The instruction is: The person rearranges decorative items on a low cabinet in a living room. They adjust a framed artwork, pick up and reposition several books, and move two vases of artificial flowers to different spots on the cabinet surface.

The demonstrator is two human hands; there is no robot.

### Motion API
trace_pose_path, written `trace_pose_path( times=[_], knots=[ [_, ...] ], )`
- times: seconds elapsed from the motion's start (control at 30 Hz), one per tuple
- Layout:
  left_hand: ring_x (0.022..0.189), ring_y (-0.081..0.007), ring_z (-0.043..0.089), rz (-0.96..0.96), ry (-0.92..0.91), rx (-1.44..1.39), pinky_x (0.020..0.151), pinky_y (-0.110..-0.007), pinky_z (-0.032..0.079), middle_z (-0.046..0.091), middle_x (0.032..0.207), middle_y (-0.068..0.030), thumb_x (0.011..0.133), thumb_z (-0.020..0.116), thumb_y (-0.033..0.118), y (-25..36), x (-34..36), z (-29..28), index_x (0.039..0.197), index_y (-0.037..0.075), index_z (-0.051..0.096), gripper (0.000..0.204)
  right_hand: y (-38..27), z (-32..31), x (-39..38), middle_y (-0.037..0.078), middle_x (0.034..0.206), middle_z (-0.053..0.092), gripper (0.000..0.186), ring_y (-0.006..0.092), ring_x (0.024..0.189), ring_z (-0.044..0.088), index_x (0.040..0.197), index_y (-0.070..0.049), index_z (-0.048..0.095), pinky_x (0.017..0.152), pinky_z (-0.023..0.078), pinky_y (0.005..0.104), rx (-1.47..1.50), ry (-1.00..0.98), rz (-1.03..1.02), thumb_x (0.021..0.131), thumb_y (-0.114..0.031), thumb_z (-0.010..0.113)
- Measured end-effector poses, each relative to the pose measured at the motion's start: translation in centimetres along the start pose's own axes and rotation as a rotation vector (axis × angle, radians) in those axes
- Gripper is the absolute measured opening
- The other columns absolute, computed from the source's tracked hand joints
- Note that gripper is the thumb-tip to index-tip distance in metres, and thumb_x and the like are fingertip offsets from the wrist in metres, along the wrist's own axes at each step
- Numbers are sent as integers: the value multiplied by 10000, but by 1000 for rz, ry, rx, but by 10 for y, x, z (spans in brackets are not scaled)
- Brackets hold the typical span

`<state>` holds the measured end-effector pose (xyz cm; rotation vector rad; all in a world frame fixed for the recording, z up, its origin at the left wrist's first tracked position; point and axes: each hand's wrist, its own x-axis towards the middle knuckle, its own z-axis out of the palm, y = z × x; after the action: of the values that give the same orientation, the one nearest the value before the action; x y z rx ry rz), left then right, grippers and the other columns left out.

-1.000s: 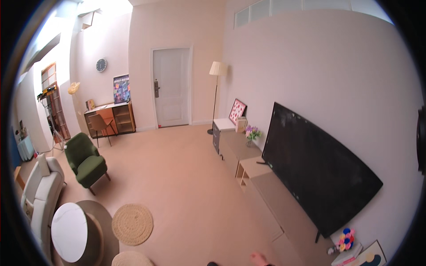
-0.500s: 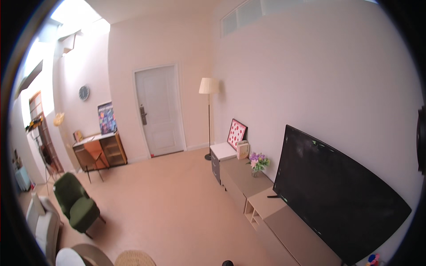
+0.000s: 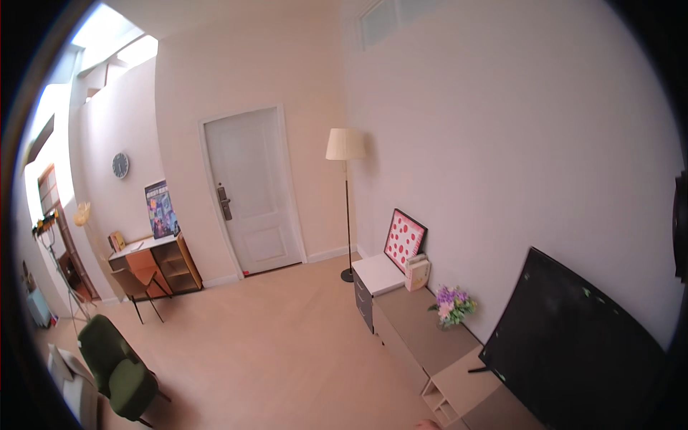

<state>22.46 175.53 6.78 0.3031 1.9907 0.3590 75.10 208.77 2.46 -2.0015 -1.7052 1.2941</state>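
A sliver of what looks like my right hand (image 3: 427, 424) shows at the lower edge, in front of the open compartments of the low TV cabinet (image 3: 459, 376). Its fingers cannot be made out, nor whether it holds anything. My left hand is out of view. On the cabinet stand a large black television (image 3: 573, 344) and a vase of purple and pink flowers (image 3: 453, 308). Beyond them, a white-topped drawer unit (image 3: 378, 274) carries a framed red-dotted picture (image 3: 405, 238) and a few upright books (image 3: 417, 273).
A floor lamp (image 3: 347, 147) stands in the corner beside a closed white door (image 3: 254, 186). To the left are a green armchair (image 3: 122, 369), a pale sofa (image 3: 77, 390), and a desk (image 3: 168, 265) with a brown chair (image 3: 140, 287). A tripod (image 3: 64, 276) stands farther left.
The view has moved forward and tilted, so door, lamp and cabinet look nearer. The round tables at the lower left and a small dark object at the lower edge have left view; the hand sliver has appeared.
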Motion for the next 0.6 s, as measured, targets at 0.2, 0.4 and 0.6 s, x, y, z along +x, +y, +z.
trace_pose_path(
  times=[0.2,0.4,0.6],
  knots=[
    [837,-199,649,-1,18,-160,706,-388,502,688,935,-54,885,545,314,119,61,-20,863,167,691,208,-160,22,131,189,1006,671,284,292,939,630,1115,-28,638,779,505,415,61,-212,-123,882,-177,571],
    [834,-189,646,-25,-38,-70,708,-385,500,686,925,-42,890,542,312,239,168,-51,847,176,687,204,-153,-22,225,192,1023,666,279,288,981,616,1114,-17,657,818,496,396,161,0,242,907,-150,524],
    [831,-179,644,703,48,1414,710,-382,497,683,914,-31,894,539,310,324,284,-192,830,184,683,202,-206,-61,230,177,1270,555,424,302,1096,567,1323,5,490,983,438,381,132,-85,446,942,-181,466]
  ],
)
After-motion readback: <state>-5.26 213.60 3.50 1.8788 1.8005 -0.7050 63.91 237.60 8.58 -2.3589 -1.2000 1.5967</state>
